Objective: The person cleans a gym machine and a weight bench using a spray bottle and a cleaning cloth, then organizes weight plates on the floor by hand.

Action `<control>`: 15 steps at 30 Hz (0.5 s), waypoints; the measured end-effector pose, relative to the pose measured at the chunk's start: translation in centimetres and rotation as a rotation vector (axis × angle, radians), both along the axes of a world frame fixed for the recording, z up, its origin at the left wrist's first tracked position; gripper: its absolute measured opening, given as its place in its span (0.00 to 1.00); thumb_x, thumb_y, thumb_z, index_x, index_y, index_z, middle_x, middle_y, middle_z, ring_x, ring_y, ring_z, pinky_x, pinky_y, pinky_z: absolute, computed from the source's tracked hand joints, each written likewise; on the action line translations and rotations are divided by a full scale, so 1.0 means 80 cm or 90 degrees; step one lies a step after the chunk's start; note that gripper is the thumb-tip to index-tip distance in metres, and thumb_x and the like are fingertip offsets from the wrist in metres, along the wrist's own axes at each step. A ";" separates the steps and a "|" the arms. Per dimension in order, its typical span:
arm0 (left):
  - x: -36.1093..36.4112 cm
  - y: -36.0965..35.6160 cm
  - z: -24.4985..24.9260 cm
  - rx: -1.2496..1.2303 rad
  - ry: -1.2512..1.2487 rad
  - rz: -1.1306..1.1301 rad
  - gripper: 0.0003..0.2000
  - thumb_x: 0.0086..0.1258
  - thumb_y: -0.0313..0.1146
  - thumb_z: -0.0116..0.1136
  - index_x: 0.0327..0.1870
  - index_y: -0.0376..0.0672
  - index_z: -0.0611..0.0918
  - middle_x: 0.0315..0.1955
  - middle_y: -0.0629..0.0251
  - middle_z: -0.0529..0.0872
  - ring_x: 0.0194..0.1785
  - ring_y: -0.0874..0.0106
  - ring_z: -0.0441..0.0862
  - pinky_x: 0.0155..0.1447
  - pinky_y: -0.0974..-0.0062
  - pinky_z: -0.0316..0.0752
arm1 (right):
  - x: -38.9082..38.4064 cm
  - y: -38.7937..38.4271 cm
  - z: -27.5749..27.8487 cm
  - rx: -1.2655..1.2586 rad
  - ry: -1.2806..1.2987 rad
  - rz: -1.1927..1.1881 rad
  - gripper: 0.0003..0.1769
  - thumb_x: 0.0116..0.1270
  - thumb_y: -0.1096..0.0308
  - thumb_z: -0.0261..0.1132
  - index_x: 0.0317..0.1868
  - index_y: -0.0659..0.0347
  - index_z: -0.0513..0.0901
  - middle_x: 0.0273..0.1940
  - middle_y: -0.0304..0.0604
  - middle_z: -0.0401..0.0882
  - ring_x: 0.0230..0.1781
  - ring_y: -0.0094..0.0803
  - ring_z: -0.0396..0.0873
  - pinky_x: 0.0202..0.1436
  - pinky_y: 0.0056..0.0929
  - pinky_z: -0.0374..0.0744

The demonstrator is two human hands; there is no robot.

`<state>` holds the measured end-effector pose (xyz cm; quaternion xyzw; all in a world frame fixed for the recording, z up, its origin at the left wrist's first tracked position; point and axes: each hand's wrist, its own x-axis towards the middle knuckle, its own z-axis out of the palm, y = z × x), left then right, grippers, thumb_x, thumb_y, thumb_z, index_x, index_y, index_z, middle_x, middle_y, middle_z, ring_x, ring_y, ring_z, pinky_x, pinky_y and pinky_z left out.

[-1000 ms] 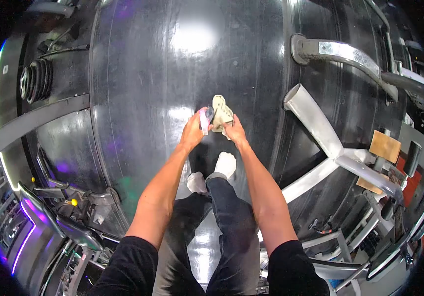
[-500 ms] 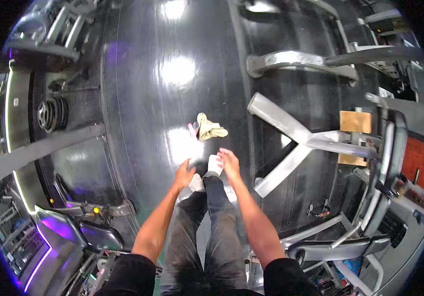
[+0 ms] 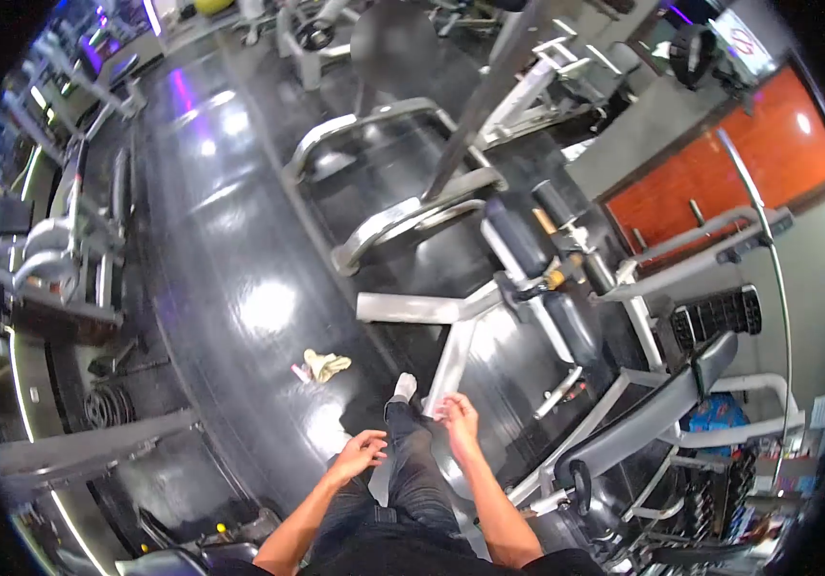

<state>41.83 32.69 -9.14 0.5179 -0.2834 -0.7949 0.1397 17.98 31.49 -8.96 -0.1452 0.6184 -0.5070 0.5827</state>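
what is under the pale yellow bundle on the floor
The pale yellow bundle lies on the dark floor, which shows around it; a pink item lies beside it. Whatever the bundle covers cannot be seen.

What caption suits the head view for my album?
Left hand and right hand, both empty, with a crumpled cream cloth ahead on the black gym floor.

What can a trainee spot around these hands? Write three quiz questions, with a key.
1. True or false: the left hand is holding the pale yellow item.
2. Where does that item lie? A) on a padded bench; B) on the dark floor; C) in the right hand.
3. Fill in: the small thing beside it shows the colour ___.

Key: 1 false; 2 B; 3 pink.
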 end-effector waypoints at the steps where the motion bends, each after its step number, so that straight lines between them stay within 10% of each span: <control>1: -0.012 -0.021 0.010 -0.037 0.013 -0.013 0.15 0.72 0.33 0.50 0.58 0.44 0.73 0.45 0.62 0.79 0.42 0.73 0.80 0.45 0.75 0.78 | -0.021 -0.010 0.014 -0.016 0.000 -0.065 0.08 0.71 0.71 0.54 0.48 0.61 0.75 0.39 0.38 0.76 0.36 0.26 0.77 0.38 0.26 0.79; 8: -0.183 -0.198 0.040 -0.372 0.013 -0.172 0.15 0.69 0.35 0.54 0.54 0.41 0.77 0.40 0.63 0.83 0.35 0.80 0.78 0.41 0.78 0.75 | -0.184 -0.099 0.065 -0.176 -0.010 -0.255 0.13 0.69 0.72 0.57 0.53 0.63 0.74 0.44 0.42 0.78 0.40 0.28 0.78 0.45 0.27 0.79; 15: -0.389 -0.327 0.065 -0.734 -0.134 -0.188 0.17 0.65 0.34 0.56 0.53 0.39 0.77 0.43 0.57 0.81 0.43 0.65 0.80 0.49 0.72 0.74 | -0.304 -0.207 0.068 -0.108 0.070 -0.257 0.22 0.68 0.64 0.61 0.60 0.61 0.72 0.49 0.40 0.77 0.45 0.28 0.77 0.44 0.26 0.77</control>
